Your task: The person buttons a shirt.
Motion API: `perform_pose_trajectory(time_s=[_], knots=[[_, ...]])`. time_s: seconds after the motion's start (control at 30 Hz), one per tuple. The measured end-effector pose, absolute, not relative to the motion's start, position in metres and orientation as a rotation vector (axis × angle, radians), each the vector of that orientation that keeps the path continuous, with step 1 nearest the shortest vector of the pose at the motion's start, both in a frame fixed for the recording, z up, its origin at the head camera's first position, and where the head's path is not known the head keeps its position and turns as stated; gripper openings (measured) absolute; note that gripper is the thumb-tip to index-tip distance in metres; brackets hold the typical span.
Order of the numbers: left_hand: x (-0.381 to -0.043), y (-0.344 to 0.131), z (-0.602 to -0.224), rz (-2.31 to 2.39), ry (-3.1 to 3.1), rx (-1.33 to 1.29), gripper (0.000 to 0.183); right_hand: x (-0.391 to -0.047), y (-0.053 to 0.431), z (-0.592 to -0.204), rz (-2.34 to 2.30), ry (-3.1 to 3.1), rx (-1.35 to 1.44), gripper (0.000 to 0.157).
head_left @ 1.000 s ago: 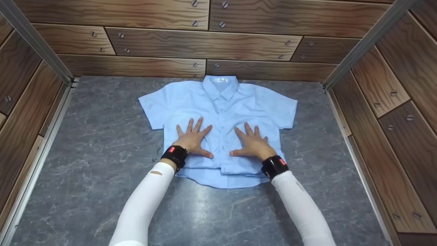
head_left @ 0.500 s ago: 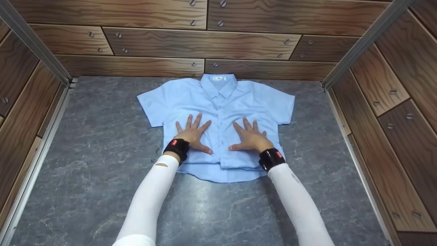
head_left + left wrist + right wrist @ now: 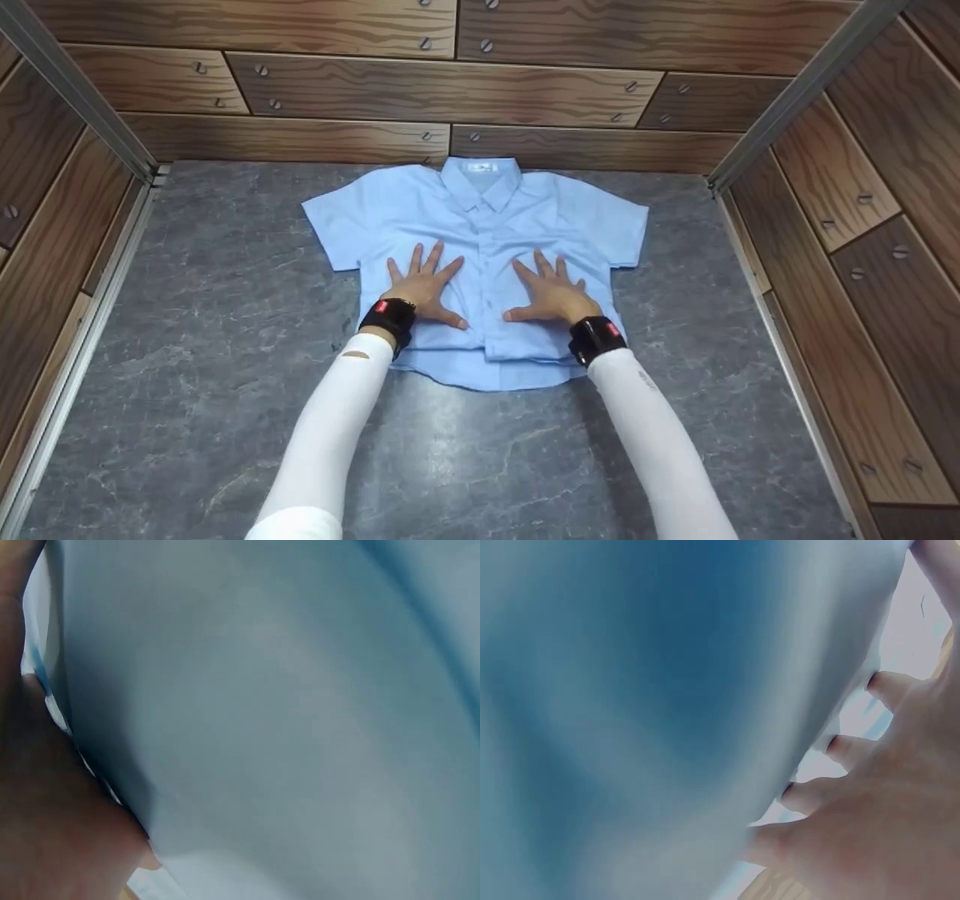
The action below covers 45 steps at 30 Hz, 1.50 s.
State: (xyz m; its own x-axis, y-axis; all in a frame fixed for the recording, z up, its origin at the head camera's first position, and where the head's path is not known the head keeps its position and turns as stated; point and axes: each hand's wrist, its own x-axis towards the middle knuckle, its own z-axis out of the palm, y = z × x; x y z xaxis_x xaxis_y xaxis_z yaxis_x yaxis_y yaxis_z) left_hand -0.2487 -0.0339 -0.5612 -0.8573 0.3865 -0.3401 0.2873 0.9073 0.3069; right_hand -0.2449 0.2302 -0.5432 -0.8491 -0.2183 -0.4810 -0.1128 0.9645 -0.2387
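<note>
A light blue short-sleeved button shirt (image 3: 480, 232) lies front up, its collar (image 3: 481, 187) at the far end and both sleeves spread to the sides. Along its near end the front hem sits higher than the curved back hem (image 3: 487, 376). My left hand (image 3: 424, 291) rests on the left front with fingers spread. On the right front lies my right hand (image 3: 553, 296), fingers spread too and its thumb pointing at the button strip. Blue cloth fills most of the left wrist view, with part of the left hand (image 3: 67, 817) at its edge. Several right fingertips touch the cloth in the right wrist view.
The shirt lies on a dark grey marbled tabletop (image 3: 202, 337). Wood-patterned panels (image 3: 442, 90) stand behind it and on both sides, with metal rails (image 3: 82, 97) at the corners. The collar reaches close to the back panel.
The shirt and both hands appear slightly higher in the head view, as does the back panel. Both hands stay spread on the shirt front in nearly the same places.
</note>
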Motion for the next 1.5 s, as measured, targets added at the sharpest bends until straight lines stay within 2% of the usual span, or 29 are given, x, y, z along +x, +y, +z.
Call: perform_pose_trajectory(time_s=[0.17,0.27,0.4,0.63,0.77,0.97,1.13,1.2,1.37,1.5], knots=[[-0.239,-0.044,-0.559,0.439,2.704,0.517,0.113,-0.24,0.252,-0.541,-0.441,2.676,-0.289,0.09],[-0.228,-0.064,-0.558,0.512,2.728,0.52,0.106,-0.231,0.275,-0.541,-0.529,2.766,-0.324,0.075],[-0.212,-0.1,-0.559,0.629,2.789,0.452,0.09,-0.213,0.308,-0.544,-0.562,2.918,-0.276,0.063],[-0.181,-0.144,-0.572,0.941,2.96,0.177,0.062,-0.184,0.348,-0.547,-0.653,2.969,0.009,0.059],[-0.166,-0.153,-0.58,0.995,3.031,0.081,0.05,-0.17,0.359,-0.549,-0.712,2.984,0.078,0.05],[-0.152,-0.155,-0.581,1.068,3.031,0.08,0.037,-0.157,0.362,-0.551,-0.845,3.025,0.046,0.04],[-0.148,-0.158,-0.58,1.071,2.919,0.079,0.044,-0.155,0.367,-0.55,-0.865,2.909,0.006,0.042],[-0.147,-0.16,-0.581,1.07,2.874,0.104,0.044,-0.155,0.369,-0.549,-0.867,2.843,-0.003,0.038],[-0.149,-0.164,-0.578,1.26,2.779,0.192,0.027,-0.157,0.373,-0.545,-1.0,2.823,-0.085,0.028],[-0.155,-0.165,-0.571,1.574,2.651,0.182,0.019,-0.161,0.369,-0.536,-1.23,2.914,-0.068,0.03]])
